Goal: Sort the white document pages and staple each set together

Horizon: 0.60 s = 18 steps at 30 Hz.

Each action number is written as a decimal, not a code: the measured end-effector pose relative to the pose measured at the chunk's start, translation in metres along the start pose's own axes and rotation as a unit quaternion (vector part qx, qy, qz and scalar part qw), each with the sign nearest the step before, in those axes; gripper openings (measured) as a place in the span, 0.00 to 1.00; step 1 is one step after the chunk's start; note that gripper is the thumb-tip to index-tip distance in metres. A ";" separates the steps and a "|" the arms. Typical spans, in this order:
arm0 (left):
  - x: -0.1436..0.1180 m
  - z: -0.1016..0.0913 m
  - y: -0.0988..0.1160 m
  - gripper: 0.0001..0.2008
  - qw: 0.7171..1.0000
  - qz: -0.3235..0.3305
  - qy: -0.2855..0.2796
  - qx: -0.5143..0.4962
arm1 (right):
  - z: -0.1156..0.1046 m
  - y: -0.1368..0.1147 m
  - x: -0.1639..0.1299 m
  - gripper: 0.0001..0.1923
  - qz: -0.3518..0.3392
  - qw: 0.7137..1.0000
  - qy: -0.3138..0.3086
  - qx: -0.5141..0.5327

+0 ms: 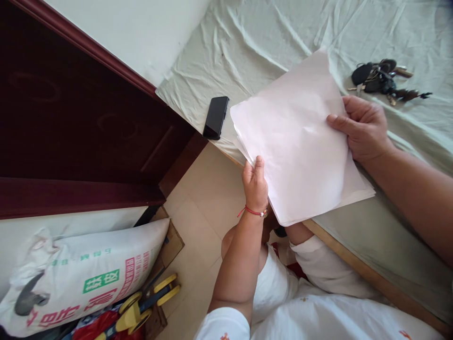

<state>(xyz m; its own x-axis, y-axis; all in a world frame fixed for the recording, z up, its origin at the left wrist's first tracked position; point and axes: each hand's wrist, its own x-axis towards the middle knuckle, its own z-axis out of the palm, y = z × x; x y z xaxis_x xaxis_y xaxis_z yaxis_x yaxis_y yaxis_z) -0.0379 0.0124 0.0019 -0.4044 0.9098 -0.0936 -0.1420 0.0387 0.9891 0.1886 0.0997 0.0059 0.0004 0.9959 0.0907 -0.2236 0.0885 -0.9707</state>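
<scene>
Bed sheet (247,42) upper frame; left hand (255,182) pinches papers (297,141) at lower edge, right hand (363,125) clamps right edge. Light, floppy stack, likely to slide; best held at edges.

Open bed sheet (269,42) fills the upper middle; a phone (215,117) sits at its left edge, keys (384,79) upper right, paper sheets (297,151) cover the centre.
</scene>
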 end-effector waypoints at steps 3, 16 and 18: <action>0.001 0.000 0.000 0.21 1.000 0.002 0.005 0.002 | 0.000 0.001 0.000 0.29 0.002 1.000 0.000 -0.003; 0.000 -0.001 -0.001 0.21 1.000 0.019 -0.012 0.007 | -0.002 0.005 -0.001 0.27 0.002 0.999 -0.032 -0.001; 0.001 -0.002 0.000 0.22 1.000 0.024 -0.019 0.003 | -0.001 0.007 0.001 0.28 0.001 0.999 -0.033 -0.001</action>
<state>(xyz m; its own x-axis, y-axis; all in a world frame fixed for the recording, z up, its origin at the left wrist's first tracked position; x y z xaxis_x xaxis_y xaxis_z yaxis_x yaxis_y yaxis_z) -0.0395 0.0123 0.0019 -0.3764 0.9255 -0.0421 -0.1171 -0.0024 0.9931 0.1882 0.1018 -0.0012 -0.0652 0.9925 0.1031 -0.2219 0.0863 -0.9712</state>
